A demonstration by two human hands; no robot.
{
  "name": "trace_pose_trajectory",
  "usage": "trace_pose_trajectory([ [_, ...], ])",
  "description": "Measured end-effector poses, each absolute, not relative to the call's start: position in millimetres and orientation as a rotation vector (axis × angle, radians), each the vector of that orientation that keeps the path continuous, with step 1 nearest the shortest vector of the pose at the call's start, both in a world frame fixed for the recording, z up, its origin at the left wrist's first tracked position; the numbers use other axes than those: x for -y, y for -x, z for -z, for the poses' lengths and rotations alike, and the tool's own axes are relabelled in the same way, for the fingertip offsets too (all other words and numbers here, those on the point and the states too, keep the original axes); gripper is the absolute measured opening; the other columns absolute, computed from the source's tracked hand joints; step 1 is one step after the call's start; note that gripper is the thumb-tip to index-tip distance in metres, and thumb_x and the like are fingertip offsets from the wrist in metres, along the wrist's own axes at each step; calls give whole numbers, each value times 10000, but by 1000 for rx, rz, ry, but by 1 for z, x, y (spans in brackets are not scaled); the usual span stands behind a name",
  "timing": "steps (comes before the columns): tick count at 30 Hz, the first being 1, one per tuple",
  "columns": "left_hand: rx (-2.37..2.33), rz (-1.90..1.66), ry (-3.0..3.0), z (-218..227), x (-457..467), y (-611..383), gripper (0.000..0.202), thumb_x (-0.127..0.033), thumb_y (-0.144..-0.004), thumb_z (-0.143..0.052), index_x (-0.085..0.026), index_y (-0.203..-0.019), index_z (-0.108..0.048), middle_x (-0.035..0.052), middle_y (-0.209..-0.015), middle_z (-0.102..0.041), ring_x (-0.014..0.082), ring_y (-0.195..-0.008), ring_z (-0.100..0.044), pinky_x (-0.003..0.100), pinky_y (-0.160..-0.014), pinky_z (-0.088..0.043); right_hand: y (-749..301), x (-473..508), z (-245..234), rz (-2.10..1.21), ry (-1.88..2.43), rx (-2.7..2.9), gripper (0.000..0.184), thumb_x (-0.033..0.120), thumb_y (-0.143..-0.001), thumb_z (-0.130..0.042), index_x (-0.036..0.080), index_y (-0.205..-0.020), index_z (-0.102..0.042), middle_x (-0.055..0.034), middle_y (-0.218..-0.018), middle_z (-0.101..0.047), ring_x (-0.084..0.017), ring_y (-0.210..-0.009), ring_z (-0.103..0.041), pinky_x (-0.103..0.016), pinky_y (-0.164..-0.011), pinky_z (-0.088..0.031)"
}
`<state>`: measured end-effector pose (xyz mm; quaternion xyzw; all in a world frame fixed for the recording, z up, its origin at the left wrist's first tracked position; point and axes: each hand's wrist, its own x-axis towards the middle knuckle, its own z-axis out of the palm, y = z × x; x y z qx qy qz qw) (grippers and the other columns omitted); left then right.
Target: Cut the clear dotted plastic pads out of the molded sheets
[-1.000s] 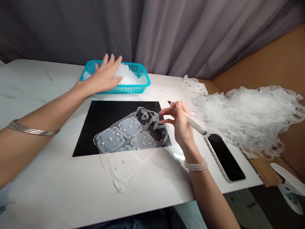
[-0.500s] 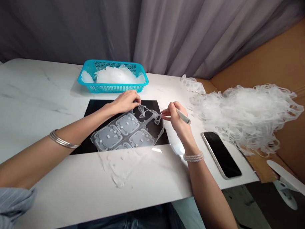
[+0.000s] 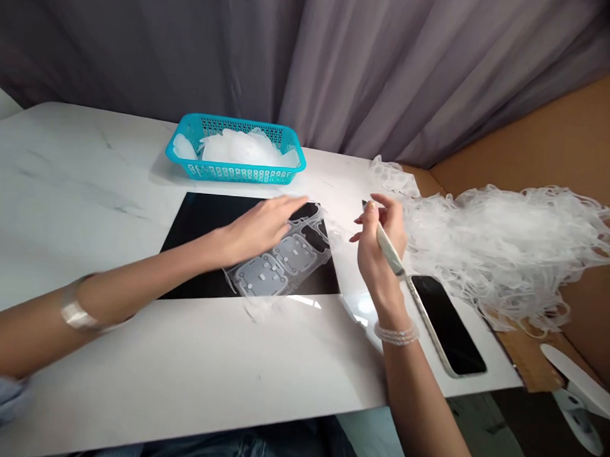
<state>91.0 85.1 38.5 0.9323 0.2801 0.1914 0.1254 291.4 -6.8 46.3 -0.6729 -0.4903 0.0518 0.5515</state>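
White pen-like tool (image 3: 390, 250) sits clasped in right hand (image 3: 373, 257), left hand (image 3: 262, 227) outstretched over a translucent sheet (image 3: 295, 253).

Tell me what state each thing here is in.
Black mat: flat, partly covered
Translucent molded sheet: partly off the mat
Left hand: fingers extended, over the sheet
Pen-like tool: tilted
Right hand: gripping the tool
Turquoise basket: upright, partly filled
Translucent scraps: tangled, heaped
Smartphone: screen dark
Gray curtain: hanging

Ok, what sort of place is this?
Probably a small manual workstation, though whether workshop or home is unclear: a white table with a blue basket of translucent pieces and a heap of stringy translucent material.
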Motion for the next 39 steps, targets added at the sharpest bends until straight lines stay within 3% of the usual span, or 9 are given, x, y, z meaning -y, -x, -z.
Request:
trace_pose_trajectory([
  [3, -753, -450, -2823, -21, -35, -55, 440, -210, -1001, -439, -80, -1415, -512, 155, -1458, -539, 252, -1371, -488, 388, -1145, -401, -282, 27, -53, -228, 1504, 1149, 313, 397, -952, -598, 172, -1166, -630, -75, -966, -697, -168, -733, -679, -302, -635, -547],
  [5, -681, -375, -2931, -10, -14, -37, 432, -228, -1015, -416, -85, -1410, -519, 165, -1470, -527, 289, -1399, -456, 461, -1169, -371, -273, 43, -53, -324, 1501, 1173, 279, 373, -926, -649, 170, -1116, -676, -76, -975, -727, -178, -761, -703, -320, -696, -566],
  [8, -654, -336, -3059, 2, -2, -27, 442, -207, -1027, -377, -82, -1435, -490, 188, -1485, -504, 333, -1417, -424, 544, -1174, -335, -259, 62, -44, -569, 1545, 1245, 262, 375, -902, -688, 197, -1090, -726, -63, -948, -757, -208, -839, -725, -334, -756, -576],
  [12, -665, -371, -3125, 5, -1, -28, 429, -222, -1036, -365, -74, -1414, -506, 205, -1472, -510, 350, -1403, -437, 559, -1159, -347, -244, 73, -27, -769, 1582, 1430, 277, 350, -912, -680, 235, -1161, -726, -58, -1070, -760, -220, -940, -723, -337, -814, -575],
  [24, -670, -522, -3108, 7, 2, -26, 380, -220, -1016, -422, -73, -1338, -562, 213, -1409, -561, 361, -1352, -492, 554, -1117, -405, -229, 61, -30, -514, 1476, 1906, 189, 138, -955, -570, 147, -1069, -721, -64, -883, -720, -154, -753, -685, -249, -686, -540],
  [28, -659, -529, -3127, 10, 2, -27, 396, -224, -994, -485, -54, -1346, -551, 217, -1410, -562, 365, -1351, -492, 550, -1122, -397, -224, 55, -24, -370, 1430, 1985, 175, 125, -970, -541, 137, -1064, -687, -76, -875, -698, -155, -739, -664, -256, -670, -530],
  [33, -664, -525, -3108, 9, 2, -26, 409, -225, -988, -502, -49, -1355, -545, 214, -1408, -566, 364, -1353, -490, 549, -1133, -379, -217, 60, -26, -267, 1506, 2094, 204, 118, -989, -459, 145, -918, -648, -89, -830, -655, -169, -690, -610, -295, -624, -500],
  [39, -666, -408, -3095, 3, 2, -26, 413, -191, -998, -448, -70, -1385, -523, 214, -1418, -556, 366, -1362, -476, 564, -1132, -368, -221, 73, -35, -226, 1540, 2223, 242, 108, -999, -403, 150, -1021, -640, -79, -809, -625, -181, -702, -571, -305, -611, -493],
])
